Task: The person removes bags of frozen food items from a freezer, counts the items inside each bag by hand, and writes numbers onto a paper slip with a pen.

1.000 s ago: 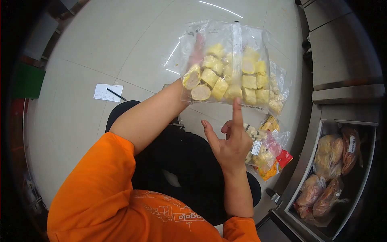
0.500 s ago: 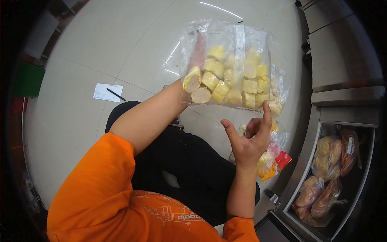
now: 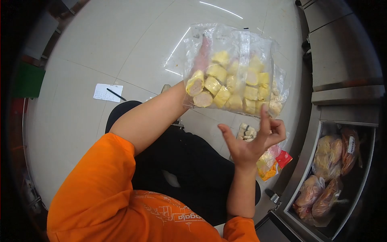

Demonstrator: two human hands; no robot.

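Observation:
A clear plastic bag (image 3: 252, 42) with several yellow-skinned, pale-centred roll pieces (image 3: 217, 72) is held up in front of me. My left hand (image 3: 202, 56) is behind the bag, seen dimly through the plastic, and supports it; its fingers are mostly hidden. Close to the bag's lower right corner, my right hand (image 3: 252, 147) is open, with the index finger raised and the thumb spread. The index fingertip overlaps the bag's bottom edge; whether it touches, I cannot tell.
Behind my right hand, a bag of white pieces with dark bands (image 3: 246, 132) and a yellow-and-red package (image 3: 268, 163) lie on the floor. An open steel drawer (image 3: 300, 169) at right holds several bagged items (image 3: 327, 155). Paper (image 3: 105, 92) and a pen (image 3: 116, 94) lie at left.
The bag has shifted slightly right and down. My right hand's fingers have spread, with the other fingers uncurling to the right, and more of the white pieces behind it shows.

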